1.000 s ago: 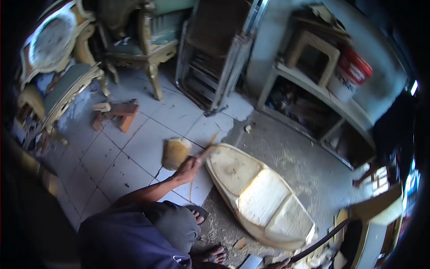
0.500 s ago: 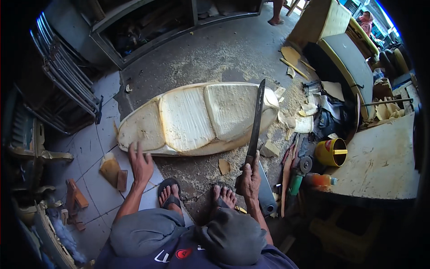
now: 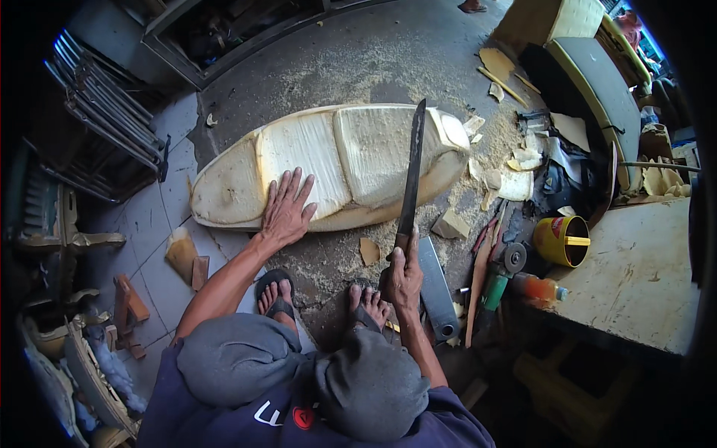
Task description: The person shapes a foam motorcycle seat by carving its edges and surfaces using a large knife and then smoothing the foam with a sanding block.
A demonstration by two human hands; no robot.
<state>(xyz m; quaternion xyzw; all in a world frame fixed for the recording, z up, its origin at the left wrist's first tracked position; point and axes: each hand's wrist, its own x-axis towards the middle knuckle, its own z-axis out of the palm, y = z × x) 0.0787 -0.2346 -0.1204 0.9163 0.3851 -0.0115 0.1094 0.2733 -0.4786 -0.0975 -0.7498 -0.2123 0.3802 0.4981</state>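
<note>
A long, pale foam seat cushion (image 3: pixel 381 160), carved into three sections, lies crosswise on the floor in front of me. My left hand (image 3: pixel 287 209) rests palm down on its near edge, fingers spread over the middle section. Upright in my right hand (image 3: pixel 404 276) is a long knife (image 3: pixel 414 168) with a dark blade. My fingers wrap round its handle, and the blade points away from me, crossing over the cushion's right section. Whether the blade touches the foam I cannot tell.
Foam crumbs cover the floor around the cushion. To the right lie a foam chunk (image 3: pixel 450 224), a flat metal blade (image 3: pixel 438 287), an angle grinder (image 3: pixel 508 269), a yellow bucket (image 3: pixel 562 240) and a pale board (image 3: pixel 627 276). Stacked metal chairs (image 3: pixel 112 127) stand at the left.
My left hand has moved right and forward from beside the cushion's left end onto its middle section. The knife in my right hand has shifted slightly left and away from me.
</note>
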